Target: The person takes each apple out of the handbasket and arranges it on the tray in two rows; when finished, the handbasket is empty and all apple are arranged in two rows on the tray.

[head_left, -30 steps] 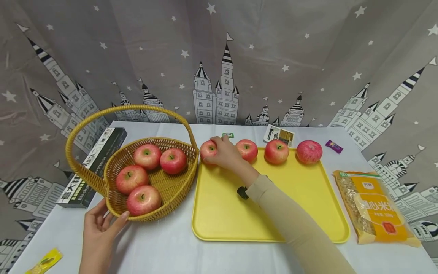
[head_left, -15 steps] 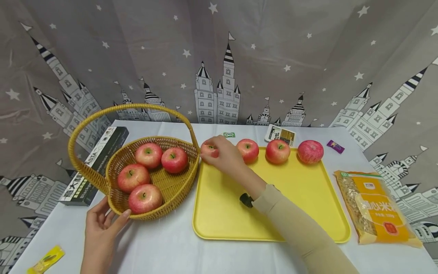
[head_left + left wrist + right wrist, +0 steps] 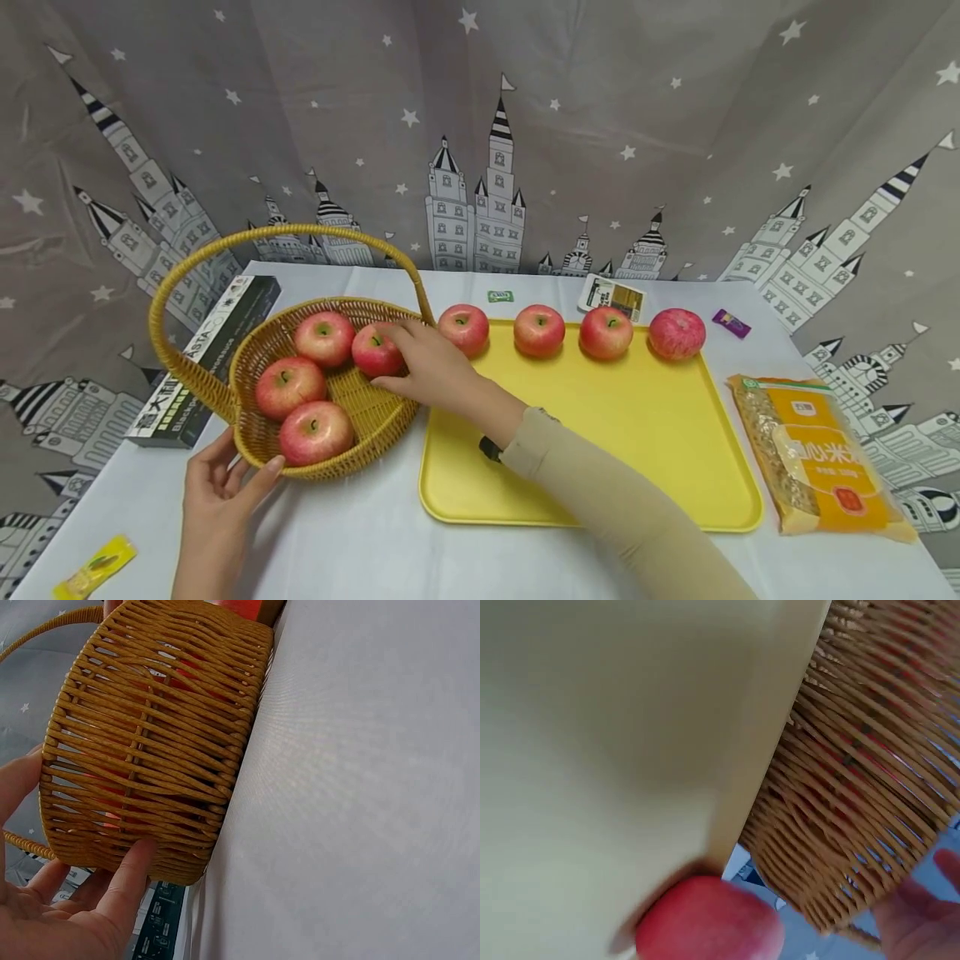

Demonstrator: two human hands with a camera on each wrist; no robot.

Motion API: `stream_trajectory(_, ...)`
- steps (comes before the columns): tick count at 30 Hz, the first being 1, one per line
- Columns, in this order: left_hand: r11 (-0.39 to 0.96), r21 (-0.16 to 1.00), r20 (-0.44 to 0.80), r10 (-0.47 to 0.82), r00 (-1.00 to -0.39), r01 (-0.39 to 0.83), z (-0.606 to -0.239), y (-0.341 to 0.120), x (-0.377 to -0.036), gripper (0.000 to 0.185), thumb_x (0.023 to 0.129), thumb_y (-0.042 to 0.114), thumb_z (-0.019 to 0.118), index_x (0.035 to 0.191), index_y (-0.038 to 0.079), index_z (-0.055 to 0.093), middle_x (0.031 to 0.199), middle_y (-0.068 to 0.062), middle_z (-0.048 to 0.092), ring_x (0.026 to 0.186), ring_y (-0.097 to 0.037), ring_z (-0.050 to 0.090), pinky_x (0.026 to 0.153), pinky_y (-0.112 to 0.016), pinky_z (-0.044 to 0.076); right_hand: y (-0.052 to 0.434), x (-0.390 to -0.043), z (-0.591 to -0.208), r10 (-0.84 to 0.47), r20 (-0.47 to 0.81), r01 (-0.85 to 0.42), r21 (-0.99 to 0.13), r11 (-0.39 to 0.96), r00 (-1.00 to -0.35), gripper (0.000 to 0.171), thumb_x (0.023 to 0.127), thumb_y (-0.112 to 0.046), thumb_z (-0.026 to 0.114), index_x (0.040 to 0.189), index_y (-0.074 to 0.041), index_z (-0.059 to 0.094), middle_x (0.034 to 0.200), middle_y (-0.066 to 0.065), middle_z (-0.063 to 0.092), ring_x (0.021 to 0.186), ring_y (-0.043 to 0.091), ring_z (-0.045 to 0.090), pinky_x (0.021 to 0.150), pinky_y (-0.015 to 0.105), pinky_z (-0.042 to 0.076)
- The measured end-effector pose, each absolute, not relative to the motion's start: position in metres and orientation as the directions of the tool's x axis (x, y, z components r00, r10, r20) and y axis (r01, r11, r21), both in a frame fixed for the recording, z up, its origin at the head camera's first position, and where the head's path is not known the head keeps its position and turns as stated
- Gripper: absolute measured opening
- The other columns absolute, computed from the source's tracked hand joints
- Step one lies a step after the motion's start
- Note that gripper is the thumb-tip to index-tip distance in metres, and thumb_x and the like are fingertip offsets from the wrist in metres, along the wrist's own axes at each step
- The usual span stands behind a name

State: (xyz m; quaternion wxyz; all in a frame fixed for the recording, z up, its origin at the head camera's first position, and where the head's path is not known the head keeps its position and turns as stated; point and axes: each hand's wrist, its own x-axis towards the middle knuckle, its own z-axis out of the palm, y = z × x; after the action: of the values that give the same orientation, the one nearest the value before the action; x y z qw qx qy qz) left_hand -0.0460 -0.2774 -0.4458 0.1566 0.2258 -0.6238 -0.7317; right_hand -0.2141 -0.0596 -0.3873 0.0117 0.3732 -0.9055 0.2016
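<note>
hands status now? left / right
Left hand: open, fingers resting against the wicker basket wall, steadying it.
Right hand: reaching into the basket, fingers curled on an apple; looks like a grip.

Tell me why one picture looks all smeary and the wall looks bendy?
Right wrist view: motion blur smears the basket, the yellow tray and an apple. Left wrist view: sharp, every strand of the basket weave crisp. Head view: the wide lens bows the castle curtain and the table edges; light is even, shadows soft.
</note>
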Motion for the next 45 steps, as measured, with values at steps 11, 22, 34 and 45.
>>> stream_trajectory(11,-0.168,0.986,-0.076,-0.514,-0.854,0.013,-0.448,-0.280,-0.048,0.071,0.082,-0.015,0.066,0.137,0.017,0.035,0.135,-0.002,0.039,0.124,-0.018,0.042,0.083,-0.014,0.054,-0.109,-0.239,-0.396,-0.532,-0.004,-0.514,-0.257,0.818,-0.846,0.072,0.082,-0.056,0.069,0.139,-0.018,0.045,0.126,0.005,0.049,0.111,0.021,0.054,0.082,0.033,0.056)
stream_trajectory(22,-0.184,0.982,-0.134,-0.528,-0.838,-0.041,-0.446,-0.281,-0.043,0.072,0.083,-0.013,0.067,0.138,0.020,0.035,0.137,0.000,0.037,0.128,-0.018,0.039,0.083,-0.011,0.052,-0.093,-0.220,-0.378,-0.635,0.199,-0.656,-0.381,0.651,-0.746,0.070,0.080,-0.053,0.071,0.137,-0.018,0.050,0.130,0.003,0.050,0.115,0.019,0.051,0.096,0.028,0.048)
stream_trajectory(34,-0.188,0.979,-0.168,-0.543,-0.823,-0.076,-0.446,-0.276,-0.046,0.073,0.082,-0.011,0.069,0.139,0.020,0.035,0.137,0.001,0.038,0.128,-0.019,0.038,0.082,-0.011,0.052,0.045,-0.179,-0.334,-0.520,0.491,-0.714,-0.503,0.486,-0.699,0.067,0.075,-0.034,0.082,0.132,-0.013,0.053,0.130,0.003,0.051,0.119,0.015,0.047,0.097,0.030,0.049)
stream_trajectory(45,-0.144,0.987,-0.131,-0.515,-0.847,-0.066,-0.443,-0.277,-0.044,0.073,0.084,-0.009,0.069,0.140,0.018,0.032,0.136,0.001,0.038,0.129,-0.019,0.038,0.084,-0.008,0.050,0.236,-0.170,-0.373,-0.150,0.177,-0.225,-0.561,0.796,-0.973,0.067,0.078,-0.037,0.081,0.129,-0.003,0.053,0.116,0.015,0.056,0.104,0.031,0.051,0.085,0.052,0.055)
